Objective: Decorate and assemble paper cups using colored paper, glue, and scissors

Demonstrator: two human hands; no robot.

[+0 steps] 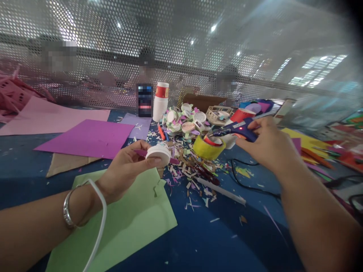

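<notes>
My left hand (127, 166) holds a small white round paper cup (158, 154) with a purple paper strip (141, 152) against it, above a light green paper sheet (127, 223). My right hand (269, 147) grips a blue hot glue gun (236, 129) whose red light is on; its nozzle points left, over a yellow tape roll (208, 148). The two hands are apart, with paper scraps (190, 166) on the blue table (210, 238) between them.
A heap of small decorated cups (184, 121) and a stack of white paper cups (160, 101) stand behind. Purple (90, 138) and pink (53, 119) sheets lie left, colored papers (312, 145) right. A black cord (249, 185) and white stick (221, 190) lie on the table. A perforated screen (181, 56) closes the back.
</notes>
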